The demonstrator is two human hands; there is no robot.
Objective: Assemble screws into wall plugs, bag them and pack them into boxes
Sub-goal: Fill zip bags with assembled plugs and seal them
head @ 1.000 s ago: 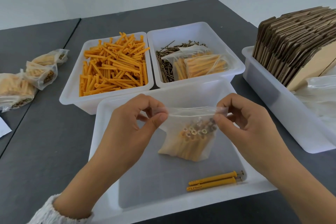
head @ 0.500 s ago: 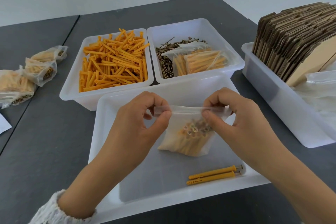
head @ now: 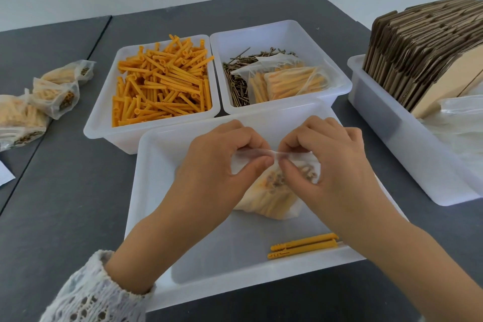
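The bag (head: 271, 198), clear and filled with plugs, sits at centre frame inside the near tray (head: 156, 191), its base apparently resting on the tray floor. Judged soft and slippery film with a modest, shifting load; best held along the stiffer top seal strip, not the body. The left hand (head: 219, 165) and right hand (head: 332, 165) each pinch that strip between thumb and curled fingers, thumbs nearly touching at mid-strip. A second ago the hands were well apart at the bag's corners; they have since closed inward, apparently pressing the seal. Two loose plugs (head: 303, 246) lie unmoved at the tray's lower right. Plug bin (head: 104, 123) and screw bin (head: 337, 81) stand behind; finished bags (head: 56, 94) upper left; cartons (head: 418, 52) upper right.
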